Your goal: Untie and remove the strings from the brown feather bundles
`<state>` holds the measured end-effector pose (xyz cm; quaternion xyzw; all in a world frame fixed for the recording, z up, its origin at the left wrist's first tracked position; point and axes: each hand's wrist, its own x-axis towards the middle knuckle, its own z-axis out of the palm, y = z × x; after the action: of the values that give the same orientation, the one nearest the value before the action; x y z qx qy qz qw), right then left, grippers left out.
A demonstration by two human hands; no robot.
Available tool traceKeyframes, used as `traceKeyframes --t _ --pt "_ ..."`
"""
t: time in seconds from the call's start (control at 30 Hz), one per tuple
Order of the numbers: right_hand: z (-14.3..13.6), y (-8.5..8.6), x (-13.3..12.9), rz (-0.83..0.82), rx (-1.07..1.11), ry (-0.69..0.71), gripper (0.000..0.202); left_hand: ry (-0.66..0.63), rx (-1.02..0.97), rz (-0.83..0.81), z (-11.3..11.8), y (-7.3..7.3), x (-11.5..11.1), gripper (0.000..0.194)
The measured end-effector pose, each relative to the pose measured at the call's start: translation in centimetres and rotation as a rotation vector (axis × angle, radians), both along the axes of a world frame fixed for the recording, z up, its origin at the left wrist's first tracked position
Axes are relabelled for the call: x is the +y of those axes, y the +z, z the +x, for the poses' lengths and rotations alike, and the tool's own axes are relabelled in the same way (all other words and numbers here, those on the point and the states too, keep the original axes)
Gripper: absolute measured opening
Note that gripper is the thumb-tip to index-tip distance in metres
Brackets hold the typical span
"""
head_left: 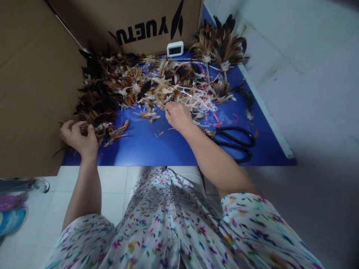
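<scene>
At the left edge of the blue board (134, 149), my left hand (80, 139) has its fingers curled round some brown feathers (85, 129) at the near end of a dark brown feather pile (98, 97). My right hand (178, 116) is closed in a pinch over the near side of the tan feathers (161, 89) in the middle. What its fingertips hold, if anything, is hidden. Right beside it lie clear plastic strips (200, 101) tangled with red string (206, 71). Black-handled scissors (234, 136) rest by my right forearm, their blades partly covered.
Cardboard walls stand at the left (30, 86) and back (151, 22). A small white digital timer (175, 49) leans against the back one. Two feather dusters or bunches on sticks (224, 45) lie at the back right. A pale strip (266, 112) runs along the board's right edge.
</scene>
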<state>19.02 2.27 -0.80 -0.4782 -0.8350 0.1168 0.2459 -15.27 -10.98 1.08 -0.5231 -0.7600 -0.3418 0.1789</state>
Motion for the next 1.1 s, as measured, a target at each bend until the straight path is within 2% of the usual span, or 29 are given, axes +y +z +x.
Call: traceKeyframes --t 0.03,0.07,0.13,0.23,0.33,0.43,0.53,0.63,0.8,1.0,1.1 --pt "0.0 -0.1 0.1 -0.001 0.016 -0.011 0.027 0.024 0.046 0.067 0.9 0.1 0.3 0.017" --pt "0.1 -0.1 0.1 0.003 0.031 -0.022 0.026 -0.009 0.075 0.100 2.1 0.2 0.8 0.015" --pt "0.2 -0.3 0.3 0.027 0.064 -0.040 0.024 -0.153 0.101 0.079 4.7 0.5 2.2 0.016" --pt "0.4 -0.5 0.6 0.100 0.134 -0.077 0.023 -0.398 0.020 -0.005 8.5 0.6 4.8 0.020" --pt "0.8 -0.6 1.0 0.159 0.212 -0.129 0.021 -0.594 -0.027 -0.187 11.5 -0.4 7.5 0.019" --pt "1.3 -0.5 1.4 0.182 0.254 -0.194 0.021 -0.687 -0.023 -0.343 13.5 -2.1 9.6 0.040" --pt "1.8 -0.4 1.8 0.193 0.283 -0.243 0.021 -0.740 -0.009 -0.449 15.0 -3.3 10.7 0.055" --pt "2.1 -0.4 2.0 0.200 0.315 -0.256 0.020 -0.795 -0.001 -0.500 16.2 -3.4 11.4 0.057" --pt "1.8 -0.3 1.9 0.176 0.232 -0.255 0.021 -0.883 0.043 -0.430 17.9 -3.3 12.0 0.055" --pt "1.0 0.3 1.2 0.208 0.047 -0.152 0.025 -0.959 0.198 -0.382 18.5 -4.8 11.8 0.066" --pt "0.5 0.6 0.6 0.236 0.002 -0.134 0.026 -0.995 0.275 -0.394 18.4 -5.3 11.7 0.059"
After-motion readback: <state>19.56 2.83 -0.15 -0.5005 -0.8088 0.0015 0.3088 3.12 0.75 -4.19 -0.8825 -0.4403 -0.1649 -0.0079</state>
